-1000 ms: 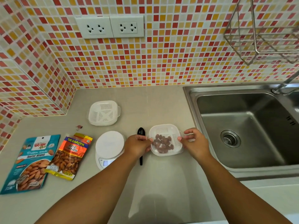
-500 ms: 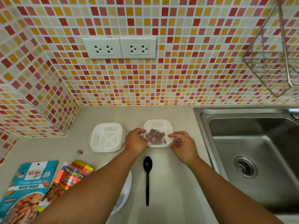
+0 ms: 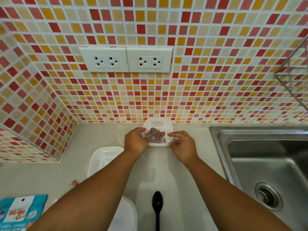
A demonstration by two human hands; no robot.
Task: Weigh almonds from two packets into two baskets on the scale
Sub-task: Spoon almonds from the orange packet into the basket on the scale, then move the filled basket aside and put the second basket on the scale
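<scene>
I see a pale bench [image 3: 183,189] meeting the tiled wall. Between my fingers [image 3: 173,134] sits a white basket of almonds [image 3: 158,125]; an empty white basket [image 3: 103,157] lies nearer, left of them. A black spoon [image 3: 157,201], white scale [image 3: 126,214] and teal almond packet [image 3: 18,212] lie closest to me.

Mosaic tile wall [image 3: 200,90] in red, orange and cream, wrapping the left corner. Two white double sockets [image 3: 125,60] side by side. Pale countertop [image 3: 93,139] below, steel sink [image 3: 266,164] right, wire rack [image 3: 295,75] above it.

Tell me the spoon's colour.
Black; the spoon shows in the head view, on the counter.
</scene>
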